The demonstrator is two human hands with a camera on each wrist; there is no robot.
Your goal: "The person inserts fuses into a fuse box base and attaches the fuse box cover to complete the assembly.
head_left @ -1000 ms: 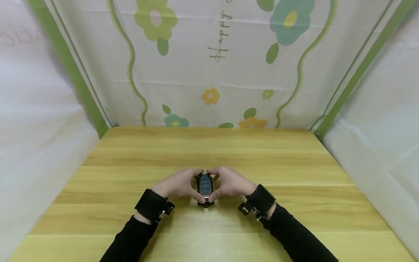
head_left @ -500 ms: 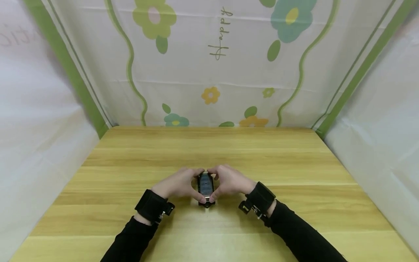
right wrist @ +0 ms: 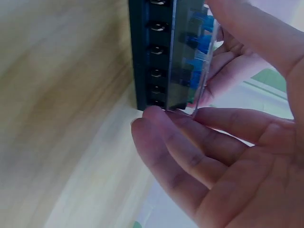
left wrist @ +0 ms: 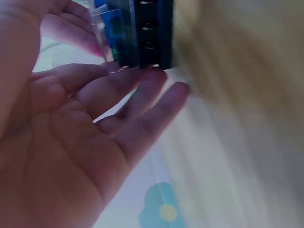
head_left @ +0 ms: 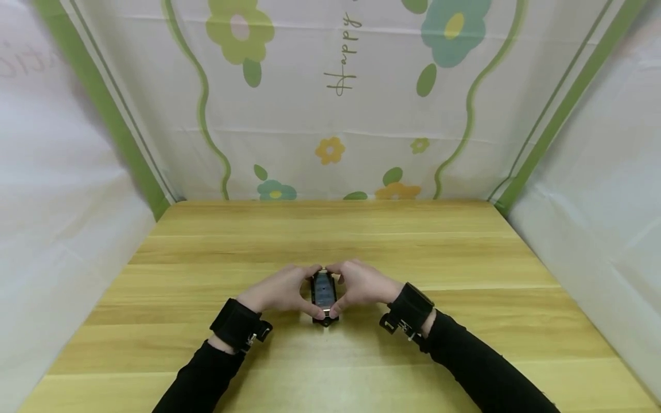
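Note:
A small black fuse box (head_left: 324,290) with a clear cover lies on the wooden table, its long side running away from me. My left hand (head_left: 281,292) holds it from the left, thumb at the near end and fingers at the far end. From the other side my right hand (head_left: 365,287) grips it the same way, so the two thumbs nearly meet. Metal terminals line the side of the fuse box (right wrist: 156,57) in the right wrist view, and blue parts show through the cover. Fingertips of the left hand (left wrist: 71,123) touch its end in the left wrist view.
The wooden table (head_left: 330,235) extends on all sides of the hands. A white cloth (head_left: 289,115) with printed flowers hangs behind the table, and pale cloth walls (head_left: 609,241) stand at left and right. Each wrist carries a black strap (head_left: 237,326) with a small camera.

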